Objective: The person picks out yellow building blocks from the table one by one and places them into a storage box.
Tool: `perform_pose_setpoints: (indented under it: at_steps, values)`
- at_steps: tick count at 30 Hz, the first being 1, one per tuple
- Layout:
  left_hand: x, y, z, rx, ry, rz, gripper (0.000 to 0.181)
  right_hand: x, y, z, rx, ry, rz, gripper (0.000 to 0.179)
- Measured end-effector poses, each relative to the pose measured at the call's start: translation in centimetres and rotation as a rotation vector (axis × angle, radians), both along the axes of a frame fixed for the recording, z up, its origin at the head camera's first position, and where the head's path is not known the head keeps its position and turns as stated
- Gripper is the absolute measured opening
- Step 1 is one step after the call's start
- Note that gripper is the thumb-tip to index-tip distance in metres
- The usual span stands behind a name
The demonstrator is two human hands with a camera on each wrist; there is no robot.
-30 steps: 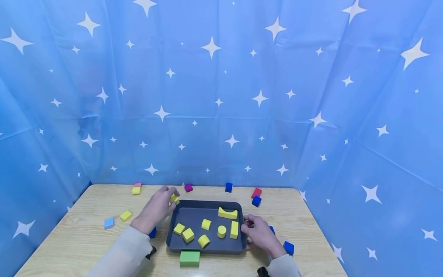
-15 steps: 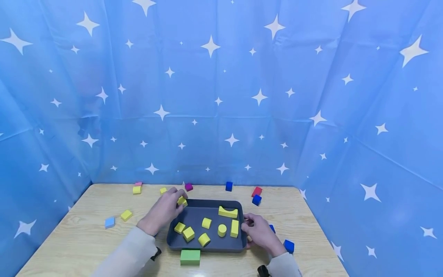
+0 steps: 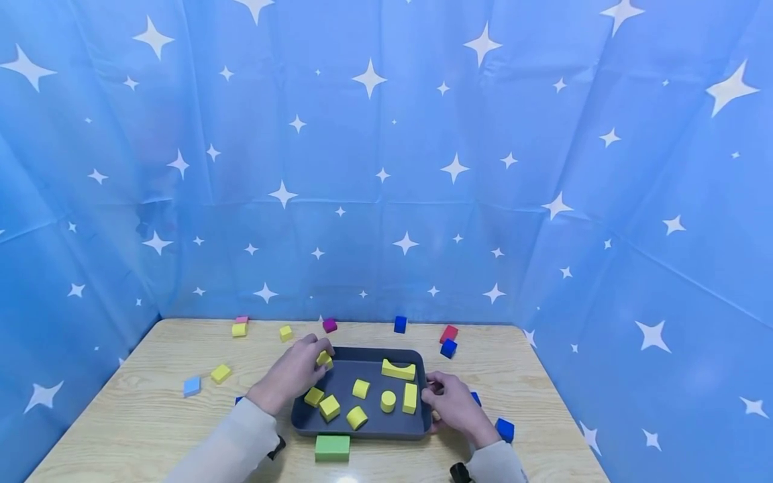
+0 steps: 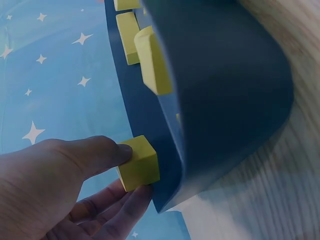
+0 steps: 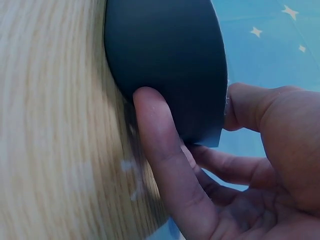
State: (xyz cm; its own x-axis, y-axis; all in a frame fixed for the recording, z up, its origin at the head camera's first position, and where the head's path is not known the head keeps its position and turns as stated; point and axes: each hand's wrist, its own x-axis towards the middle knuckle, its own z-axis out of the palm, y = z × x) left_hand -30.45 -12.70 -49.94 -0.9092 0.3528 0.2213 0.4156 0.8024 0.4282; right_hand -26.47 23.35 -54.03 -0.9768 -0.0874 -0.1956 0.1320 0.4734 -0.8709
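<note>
Starry cloth [image 3: 338, 154] behind, I see left hand [image 3: 291, 373] pinching a yellow block [image 4: 140, 167], right hand [image 3: 455, 404] gripping the tray [image 3: 380, 435].

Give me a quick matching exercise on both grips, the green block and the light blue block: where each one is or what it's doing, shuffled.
1. left grip
2. right grip
3. green block
4. light blue block

A. on the table, by the tray's near side
B. at the tray's right end
C. on the table, left of the left grip
D. pinching a yellow block

Pairs: 1-D, 2-B, 3-A, 4-C
</note>
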Motion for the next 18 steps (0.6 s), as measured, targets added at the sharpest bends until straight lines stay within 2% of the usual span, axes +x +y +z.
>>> perform_pose_setpoints:
  at_steps: [8, 15, 18]
  values:
    - [-0.2, 0.4, -0.7, -0.011, 0.017, -0.053, 0.024, 0.1, 0.0, 0.1, 0.029, 0.025, -0.003, 0.055]
    - [0.2, 0.9, -1.0, -0.016, -0.011, -0.068, 0.025, 0.1, 0.0, 0.1, 0.018, 0.021, 0.004, 0.055]
    - [0.3, 1.0, -1.3, -0.03, -0.001, -0.08, 0.024, 0.1, 0.1, 0.1, 0.006, 0.017, 0.011, 0.056]
